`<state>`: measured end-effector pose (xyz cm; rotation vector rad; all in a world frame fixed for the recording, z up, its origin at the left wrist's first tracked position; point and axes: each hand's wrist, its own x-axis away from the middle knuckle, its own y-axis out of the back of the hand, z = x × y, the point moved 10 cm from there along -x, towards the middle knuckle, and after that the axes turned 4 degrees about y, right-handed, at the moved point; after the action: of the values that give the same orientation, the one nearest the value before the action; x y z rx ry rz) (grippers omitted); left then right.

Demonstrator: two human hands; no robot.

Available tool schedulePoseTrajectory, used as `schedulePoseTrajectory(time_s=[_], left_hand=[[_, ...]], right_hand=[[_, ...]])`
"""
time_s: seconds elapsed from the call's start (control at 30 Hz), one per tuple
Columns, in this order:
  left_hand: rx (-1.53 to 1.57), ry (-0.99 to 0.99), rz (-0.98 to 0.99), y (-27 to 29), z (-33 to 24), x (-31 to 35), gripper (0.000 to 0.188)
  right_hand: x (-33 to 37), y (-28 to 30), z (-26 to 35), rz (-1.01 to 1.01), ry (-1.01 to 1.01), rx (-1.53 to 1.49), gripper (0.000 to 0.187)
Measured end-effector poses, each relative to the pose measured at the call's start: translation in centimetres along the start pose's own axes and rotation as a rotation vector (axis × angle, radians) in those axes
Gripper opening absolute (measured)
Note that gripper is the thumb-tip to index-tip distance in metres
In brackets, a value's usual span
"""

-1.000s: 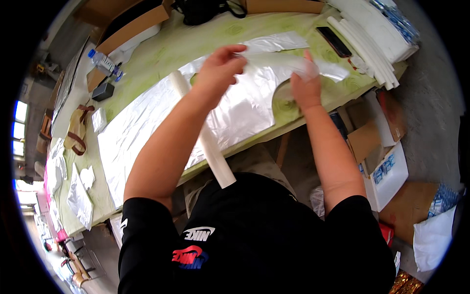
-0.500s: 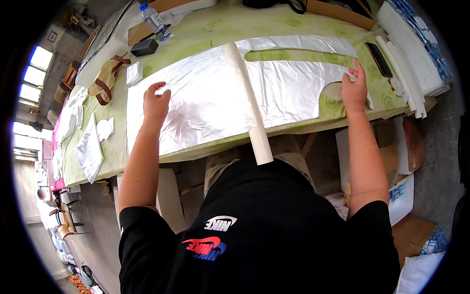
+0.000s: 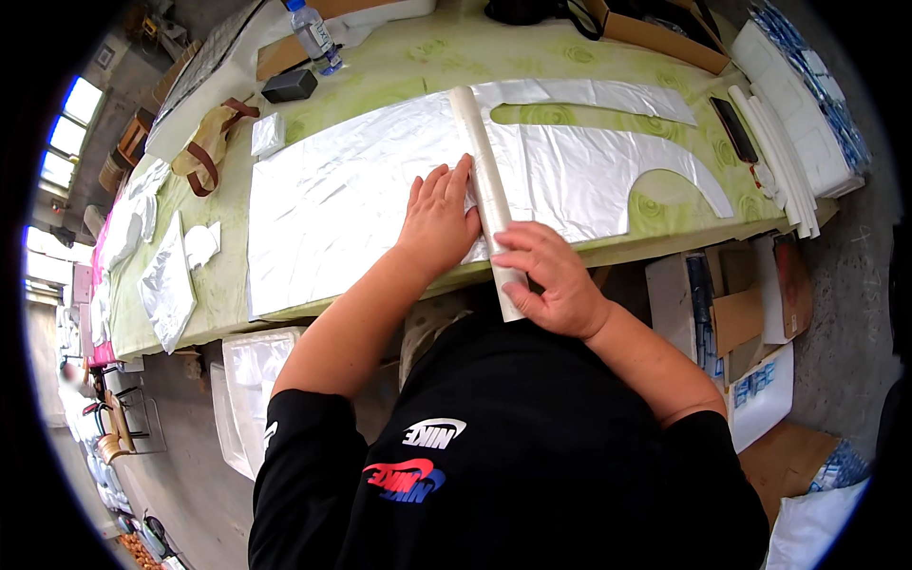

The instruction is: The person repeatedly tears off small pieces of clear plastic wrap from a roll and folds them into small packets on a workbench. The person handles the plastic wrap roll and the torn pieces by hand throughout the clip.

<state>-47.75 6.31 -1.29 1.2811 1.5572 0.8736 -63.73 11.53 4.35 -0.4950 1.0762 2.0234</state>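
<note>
A shiny white plastic sheet [image 3: 342,204], cut like an apron with a long slot and a rounded notch at its right end, lies on the green table. Across its middle rests a long pale tube [image 3: 483,166], its near end jutting past the table edge toward my body. My left hand [image 3: 439,217] is laid flat on the sheet just left of the tube, fingers stretched forward and fingertips close against it. Curled over the tube's near part, my right hand [image 3: 551,275] has its fingers on top and its thumb nearer me.
A water bottle [image 3: 315,40], a dark box [image 3: 290,86] and a small white packet [image 3: 269,135] stand at the back left. A phone [image 3: 733,129] and white rolls [image 3: 784,171] lie at the right. Plastic scraps [image 3: 169,285] are on the left, an open cardboard box [image 3: 660,33] behind.
Both hands have come inward from the sheet's two sides to the tube. The left now lies flat beside it; the right has taken hold of its near end.
</note>
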Motion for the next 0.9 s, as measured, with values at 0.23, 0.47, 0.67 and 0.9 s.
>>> schedulePoseTrajectory(time_s=[0.23,0.47,0.67,0.9], left_hand=[[0.061,-0.218,-0.133,4.4,-1.6,-1.0,0.066],[0.482,-0.088,0.185,2.3,-0.9,-1.4,0.037],[0.162,-0.122,-0.021,4.1,1.3,0.9,0.055],[0.262,-0.104,-0.093,4.1,3.4,1.9,0.055]], right_hand=[[-0.4,-1.0,0.5,0.065,0.013,0.026,0.036],[-1.0,1.5,-1.5,-0.132,-0.038,0.211,0.031],[-4.0,-0.1,-8.8,0.005,-0.197,0.591,0.045],[-10.5,-3.3,-17.4,0.274,-0.535,0.773,0.052]])
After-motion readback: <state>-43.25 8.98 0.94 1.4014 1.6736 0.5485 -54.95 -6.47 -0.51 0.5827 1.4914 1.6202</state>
